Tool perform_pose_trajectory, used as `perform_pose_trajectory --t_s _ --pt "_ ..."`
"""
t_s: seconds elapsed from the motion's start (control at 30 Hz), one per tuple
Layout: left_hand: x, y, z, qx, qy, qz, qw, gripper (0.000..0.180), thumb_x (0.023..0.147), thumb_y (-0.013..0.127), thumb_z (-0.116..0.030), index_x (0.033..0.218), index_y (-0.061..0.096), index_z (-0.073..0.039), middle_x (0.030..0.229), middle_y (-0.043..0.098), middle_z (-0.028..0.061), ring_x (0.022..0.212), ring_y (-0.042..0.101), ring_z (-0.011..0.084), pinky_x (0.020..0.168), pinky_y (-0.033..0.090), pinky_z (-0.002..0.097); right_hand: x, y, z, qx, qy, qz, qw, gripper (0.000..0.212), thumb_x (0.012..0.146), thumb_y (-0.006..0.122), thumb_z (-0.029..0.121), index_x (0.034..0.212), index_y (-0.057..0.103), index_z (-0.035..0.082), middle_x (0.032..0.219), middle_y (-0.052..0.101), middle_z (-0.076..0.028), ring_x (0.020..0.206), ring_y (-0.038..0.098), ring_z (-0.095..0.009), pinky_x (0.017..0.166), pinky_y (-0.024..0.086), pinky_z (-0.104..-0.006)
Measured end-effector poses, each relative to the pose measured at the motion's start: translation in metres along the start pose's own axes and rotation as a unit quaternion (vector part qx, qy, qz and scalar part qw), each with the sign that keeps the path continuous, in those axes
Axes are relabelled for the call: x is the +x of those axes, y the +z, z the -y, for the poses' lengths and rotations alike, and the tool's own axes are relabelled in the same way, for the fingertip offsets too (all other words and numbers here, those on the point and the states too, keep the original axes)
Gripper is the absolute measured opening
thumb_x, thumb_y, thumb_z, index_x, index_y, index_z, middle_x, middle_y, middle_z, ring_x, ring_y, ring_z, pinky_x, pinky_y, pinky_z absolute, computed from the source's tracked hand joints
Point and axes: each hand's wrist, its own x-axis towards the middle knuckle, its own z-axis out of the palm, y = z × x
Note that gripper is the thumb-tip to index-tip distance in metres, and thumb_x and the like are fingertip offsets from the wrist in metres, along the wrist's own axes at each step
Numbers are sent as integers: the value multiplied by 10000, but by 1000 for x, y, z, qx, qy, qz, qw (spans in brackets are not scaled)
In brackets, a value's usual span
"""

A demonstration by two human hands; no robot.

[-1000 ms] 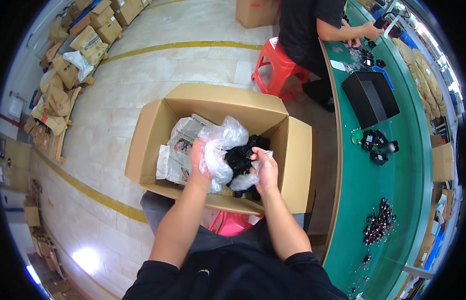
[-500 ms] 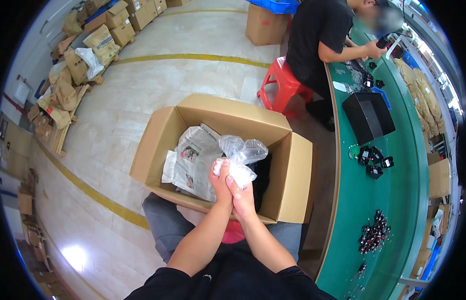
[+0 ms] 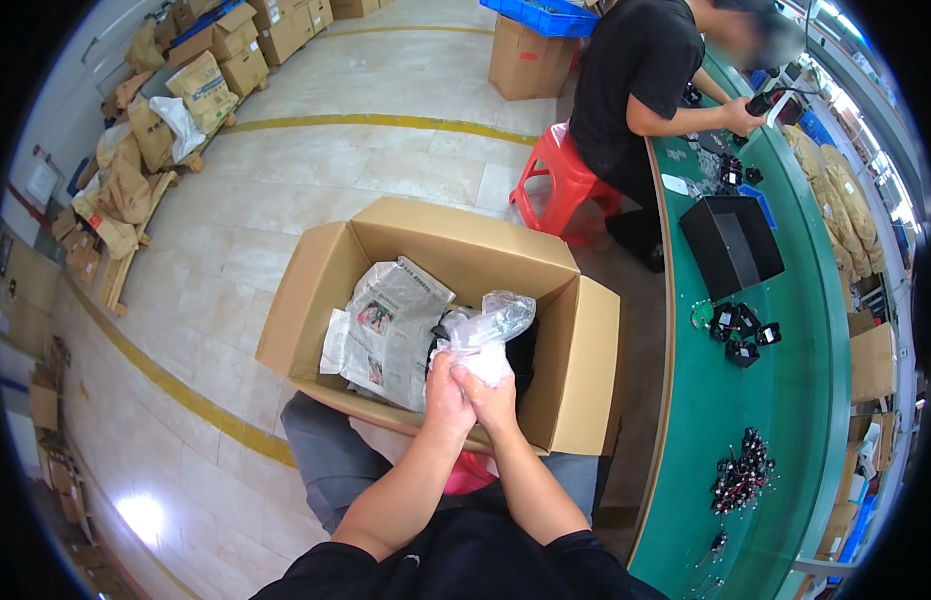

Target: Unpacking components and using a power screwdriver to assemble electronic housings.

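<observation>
Both hands are closed together around a bunched clear plastic bag (image 3: 498,322), held over the open cardboard box (image 3: 455,238) in front of my knees. My left hand (image 3: 447,393) and my right hand (image 3: 491,398) press against each other at the bag's crumpled whitish lower part. Its loose, puffed end sticks out beyond my fingers toward the far right of the box. Inside the box, a sheet of newspaper (image 3: 390,325) lies to the left of my hands. Dark things show under and beside the bag, too hidden to name.
At right runs a green workbench (image 3: 725,400) with a black bin (image 3: 732,245), small black parts (image 3: 742,325) and a pile of wired pieces (image 3: 742,475). A co-worker (image 3: 635,90) sits on a red stool (image 3: 560,185). Cartons and sacks (image 3: 200,90) line the left wall.
My hands have drawn slightly toward me and closed tighter, and the bag is gathered into a narrower bunch. The co-worker's arms have shifted at the bench.
</observation>
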Motion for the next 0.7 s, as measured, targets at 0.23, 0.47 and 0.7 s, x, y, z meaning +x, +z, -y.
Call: perform_pose_trajectory --t_s 0.23,0.47,0.7 --pt "4 7 -6 138 172 -27 975 236 919 549 -137 1121 619 -37 1011 653 71 950 639 183 860 534 331 -5 20 -6 74 7 -123 990 362 834 734 81 1166 625 -15 1094 676 -83 985 636 -162 876 510 -320" --pt "15 -14 -9 70 116 -31 990 242 957 541 -257 1041 628 -48 983 658 75 927 650 205 852 535 350 4 28 -10 244 13 -173 954 457 825 565 -63 1279 561 -11 1150 618 -65 1004 616 -158 895 508 -293" --pt "14 -8 -14 -13 3 -113 994 204 933 568 -240 1007 619 -57 953 646 70 876 634 210 791 541 353 -3 11 -4 -224 -202 -22 953 219 926 604 169 1043 624 -16 903 495 -112 837 533 -254 733 443 -386"
